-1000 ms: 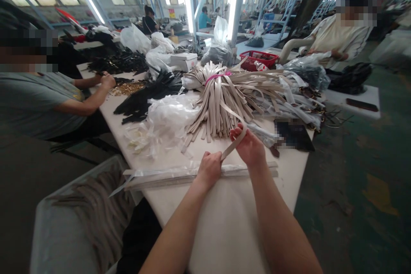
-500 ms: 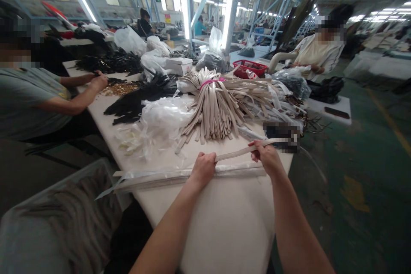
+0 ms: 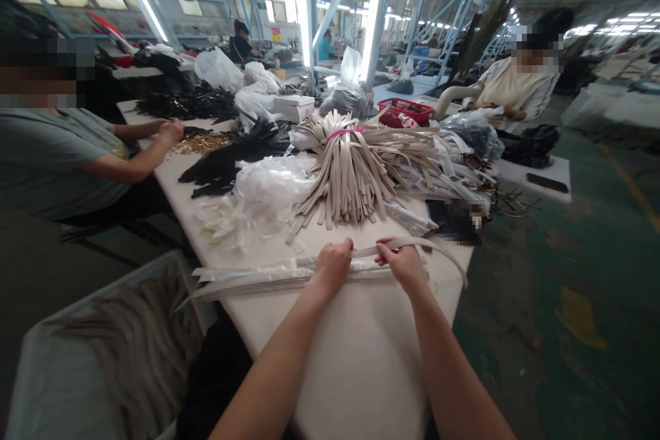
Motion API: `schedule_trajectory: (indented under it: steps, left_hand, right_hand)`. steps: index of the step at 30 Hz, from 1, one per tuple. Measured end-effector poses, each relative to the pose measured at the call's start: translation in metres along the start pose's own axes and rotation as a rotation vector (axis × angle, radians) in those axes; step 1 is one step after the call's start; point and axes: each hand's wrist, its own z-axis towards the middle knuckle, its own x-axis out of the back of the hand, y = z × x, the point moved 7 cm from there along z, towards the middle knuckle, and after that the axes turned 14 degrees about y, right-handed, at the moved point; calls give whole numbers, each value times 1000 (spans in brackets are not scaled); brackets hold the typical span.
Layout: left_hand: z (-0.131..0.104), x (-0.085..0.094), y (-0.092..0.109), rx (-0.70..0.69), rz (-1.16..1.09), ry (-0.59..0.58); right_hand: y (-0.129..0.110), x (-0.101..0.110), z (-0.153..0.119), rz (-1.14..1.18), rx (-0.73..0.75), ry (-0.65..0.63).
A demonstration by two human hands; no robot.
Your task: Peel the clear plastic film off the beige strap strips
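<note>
Between my hands runs a flat beige strap (image 3: 365, 251). My left hand (image 3: 334, 265) is closed on it. My right hand (image 3: 403, 262) pinches the same strap a short way to the right, and its loose end curves over and hangs toward the table's right edge. Under my hands lie long strips in clear plastic (image 3: 258, 280), stretched across the white table (image 3: 361, 357). Just beyond, a large bundle of beige straps (image 3: 345, 179) is tied with a pink band and fans out over the tabletop.
White plastic wrapping (image 3: 273, 189) and black straps (image 3: 227, 158) lie left of the bundle. A dark phone (image 3: 444, 214) is at the right edge. A bin (image 3: 38, 357) of strips stands low left. One co-worker (image 3: 56, 151) sits left, another (image 3: 520, 82) behind right. A red basket (image 3: 405, 110) is farther back.
My right hand has moved left along the strap, closer to my left hand. The strap's free end now droops in a curve to the right. The view has shifted slightly.
</note>
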Motion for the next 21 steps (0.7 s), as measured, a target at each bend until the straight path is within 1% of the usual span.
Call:
schedule_trajectory:
  steps: [2,3,4,5,7,8,9,10,11,13,14,15,16,19,20,21]
  left_hand:
    - [1,1,8,-22,-2,-11]
    - [1,1,11,-32,1,-19]
    - [0,1,13,-37,5,-29]
    - [-1,2,14,-39,10,-40]
    - [-2,3,14,-35,19,-61]
    - [-2,4,13,-31,22,-68]
    - [-2,5,13,-31,22,-72]
    - [-1,6,14,-33,21,-73]
    - [0,6,15,-38,19,-71]
    - [1,8,18,-52,15,-64]
    - [2,9,18,-56,17,-61]
    - [2,10,18,-53,25,-60]
    - [1,10,16,-45,36,-63]
    - [-2,10,10,-20,59,-80]
    - [-3,9,10,-18,59,-84]
    - [-4,9,10,-17,55,-86]
  right_hand:
    - [9,-17,-9,58,-58,-50]
    - [13,-20,-10,107,-82,-53]
    - [15,-19,-10,177,-105,-27]
    - [17,-13,-7,268,-126,36]
    - [21,10,0,464,-149,259]
    - [22,20,2,531,-147,366]
    - [23,25,2,560,-142,427]
    - [23,23,2,550,-145,417]
    - [23,15,1,511,-159,345]
    - [24,-10,-4,407,-206,123]
    - [25,-19,-6,377,-223,50]
    - [26,-21,-6,376,-231,35]
    - [26,-18,-4,405,-228,80]
    - [29,7,4,524,-178,337]
    - [29,10,5,530,-162,376]
    - [30,9,5,516,-154,370]
